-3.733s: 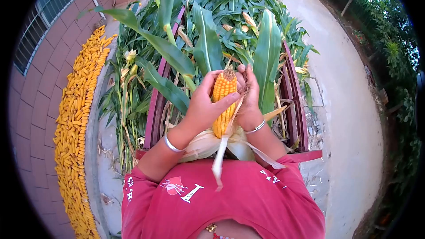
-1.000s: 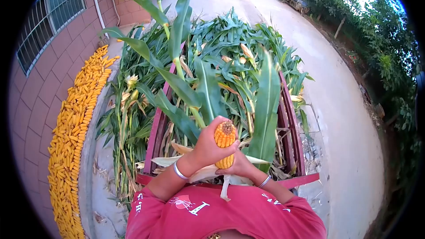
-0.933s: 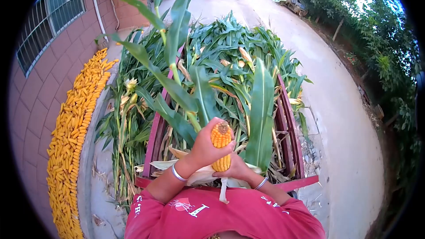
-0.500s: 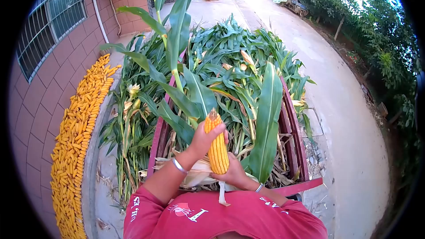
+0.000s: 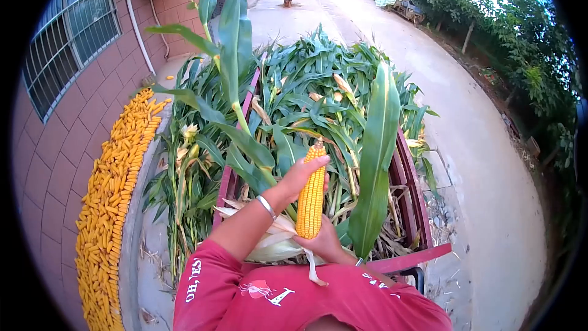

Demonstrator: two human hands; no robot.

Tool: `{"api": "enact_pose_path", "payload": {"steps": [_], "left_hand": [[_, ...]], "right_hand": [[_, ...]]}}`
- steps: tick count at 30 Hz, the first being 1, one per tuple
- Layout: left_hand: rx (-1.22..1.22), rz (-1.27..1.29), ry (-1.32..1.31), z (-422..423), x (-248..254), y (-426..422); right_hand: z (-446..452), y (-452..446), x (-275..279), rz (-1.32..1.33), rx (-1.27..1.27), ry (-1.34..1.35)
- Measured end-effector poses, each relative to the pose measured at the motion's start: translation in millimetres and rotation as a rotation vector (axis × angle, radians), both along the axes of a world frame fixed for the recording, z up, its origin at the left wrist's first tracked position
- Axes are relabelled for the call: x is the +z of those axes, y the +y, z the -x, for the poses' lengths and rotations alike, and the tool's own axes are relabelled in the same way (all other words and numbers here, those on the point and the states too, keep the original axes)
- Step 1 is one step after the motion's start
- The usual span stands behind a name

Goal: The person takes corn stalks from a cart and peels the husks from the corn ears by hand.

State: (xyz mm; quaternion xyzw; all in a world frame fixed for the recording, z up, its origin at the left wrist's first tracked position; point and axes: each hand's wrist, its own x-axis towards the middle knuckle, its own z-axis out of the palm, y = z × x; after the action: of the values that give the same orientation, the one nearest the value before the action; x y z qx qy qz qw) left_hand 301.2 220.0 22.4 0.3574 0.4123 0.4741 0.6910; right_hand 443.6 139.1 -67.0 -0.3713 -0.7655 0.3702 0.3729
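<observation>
A bare yellow ear of corn (image 5: pixel 310 205) stands nearly upright in front of my chest, its tip pointing up and away. My left hand (image 5: pixel 303 178) is closed around its upper part, thumb across the kernels. At the bottom end, my right hand (image 5: pixel 324 244) is wrapped about the base, with some fingers hidden. Pale peeled husk (image 5: pixel 272 239) spreads left of the base, and a strip hangs down over my shirt. A green corn stalk (image 5: pixel 239 113) with long leaves slants up to the left from behind my left forearm. One broad leaf (image 5: pixel 375 165) rises on the right.
A red-railed cart (image 5: pixel 416 193) before me carries heaped corn stalks (image 5: pixel 318 64). More stalks (image 5: pixel 190 190) lie to its left. Husked corn ears (image 5: pixel 113 208) are piled along the tiled wall (image 5: pixel 58 165). A concrete road (image 5: pixel 484 165) runs on the right beside trees (image 5: pixel 520 49).
The ear has shifted slightly right, and my left hand has moved up and right with it. Its dark silk tuft no longer shows at the tip. The stalk and broad leaf have swayed.
</observation>
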Motion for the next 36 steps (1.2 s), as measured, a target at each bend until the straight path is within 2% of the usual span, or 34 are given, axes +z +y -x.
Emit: {"api": "enact_pose_path", "payload": {"steps": [1,3,4,7,8,10,12,15,17,18,19,20,21,22,24,26,28,30,31,32,33,34,35,36], "left_hand": [[0.051,-0.043,-0.023,0.3,0.8,-3.5],[0.166,-0.131,-0.025,1.1,5.9,-12.0],[0.165,-0.134,-0.025,2.3,6.8,-18.8],[0.260,-0.432,0.035,-3.1,5.9,-44.8],[0.262,-0.424,0.030,-7.5,5.9,-53.7],[0.258,-0.788,0.484,-18.7,8.2,-70.2],[0.129,-1.209,0.748,-43.1,18.8,-89.7],[0.017,-1.214,0.844,-59.9,26.0,-101.4],[0.117,-1.076,0.696,-48.2,36.5,-93.5],[0.224,-0.833,0.479,-36.4,31.8,-85.4],[0.377,-0.721,0.436,-17.7,28.5,-75.2],[0.420,-0.702,0.011,0.1,23.4,-61.2],[0.539,-0.708,0.069,21.4,49.7,-62.4],[0.712,-0.643,-0.043,38.6,64.6,-62.6],[0.844,-0.700,-0.247,75.0,86.5,-66.0],[0.891,-0.769,-0.262,97.7,99.0,-72.0],[0.915,-0.796,-0.199,98.2,99.9,-82.8],[0.864,-0.989,0.218,94.1,91.7,-91.7],[0.805,-1.104,0.217,80.6,90.0,-97.0],[0.761,-1.227,0.631,77.2,89.0,-105.5],[0.533,-1.447,0.777,72.4,92.5,-111.1],[0.449,-1.566,0.855,60.0,90.5,-113.3],[0.328,-1.675,0.951,44.4,89.7,-116.0],[0.070,-1.650,1.070,32.2,92.2,-125.7]], "right_hand": [[-2.6,0.0,1.9,-0.002,-0.004,-0.002],[-4.2,3.7,9.1,0.227,0.039,-0.045],[-4.7,6.5,7.6,0.224,0.038,-0.045],[-6.5,15.1,-1.9,0.127,0.144,-0.044],[-8.1,14.4,-3.2,0.146,0.167,0.020],[-10.5,14.0,-6.6,0.179,0.212,0.131],[-10.4,14.9,-9.7,0.176,0.233,0.178],[-12.2,12.9,-16.8,0.124,0.226,0.197],[-18.2,11.5,-12.7,0.012,0.166,0.144],[-21.2,10.1,-8.9,-0.059,0.116,0.084],[-27.7,5.1,9.6,-0.155,0.029,-0.032],[-32.6,2.3,18.4,-0.245,-0.027,-0.102],[-36.3,-2.7,35.9,-0.421,-0.066,-0.143],[-39.2,-11.6,50.6,-0.594,-0.100,-0.183],[-40.8,-31.2,60.7,-0.634,-0.070,-0.199],[-33.8,-34.5,63.3,-0.714,-0.064,-0.189],[-26.7,-33.2,69.1,-0.496,0.018,-0.002],[-21.5,-30.2,79.3,-0.530,-0.004,0.012],[-18.9,-26.9,80.6,-0.285,0.054,0.108],[-14.5,-23.4,82.5,-0.038,0.108,0.202],[-1.8,-21.7,90.3,0.208,0.183,0.346],[-0.6,-22.5,99.7,0.408,0.217,0.315],[-0.8,-13.2,88.5,0.013,0.278,0.145],[1.5,-13.3,87.2,-0.181,0.314,0.049]]}}
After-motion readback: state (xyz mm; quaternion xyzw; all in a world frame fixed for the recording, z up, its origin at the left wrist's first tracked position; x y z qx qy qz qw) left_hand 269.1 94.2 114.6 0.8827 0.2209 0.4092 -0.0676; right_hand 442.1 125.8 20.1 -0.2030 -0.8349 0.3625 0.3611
